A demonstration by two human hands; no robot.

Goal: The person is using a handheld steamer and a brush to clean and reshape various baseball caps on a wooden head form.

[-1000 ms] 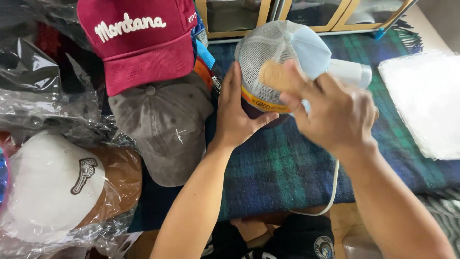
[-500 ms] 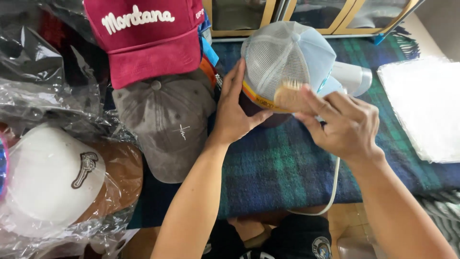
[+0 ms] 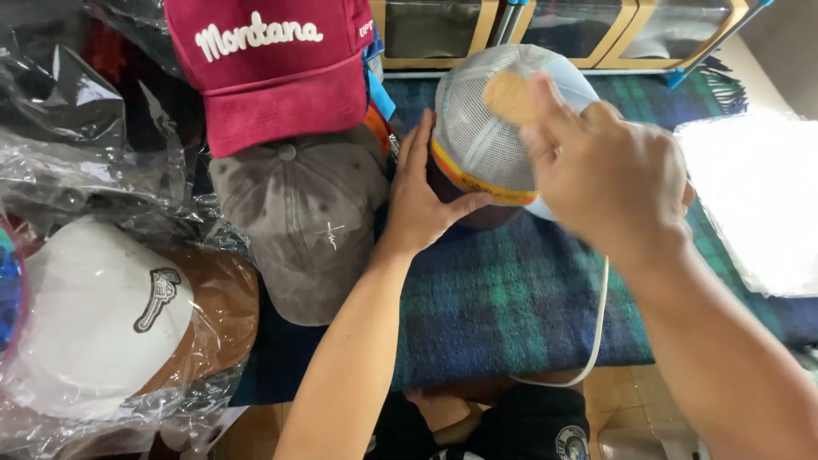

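- At nine o'clock, far left, a white and brown cap [image 3: 111, 315] lies wrapped in crinkled clear plastic [image 3: 60, 183].
- At eleven o'clock, a dark red cap with white lettering [image 3: 273, 72] sits above a washed grey cap [image 3: 307, 226], its brim overlapping the grey cap's crown.
- Just left of centre, the left hand [image 3: 426, 200] rises from the bottom edge, palm and spread fingers cupped against the left side of a white mesh cap [image 3: 486, 136], thumb pressed along the cap's orange band.
- The white mesh cap stands at twelve o'clock, on a dark blue and green plaid blanket [image 3: 511, 298], just beside the grey cap.
- At one o'clock, the right hand [image 3: 609, 175] hovers over the cap's right side, fingers bent around a small tan brush-like pad [image 3: 511, 98] held against the mesh; the hand is motion-blurred.
- A thin white cord [image 3: 596, 332] curves down from beneath the right hand toward six o'clock.
- At three o'clock, a pale stack of clear plastic bags [image 3: 754, 200] rests on the blanket.
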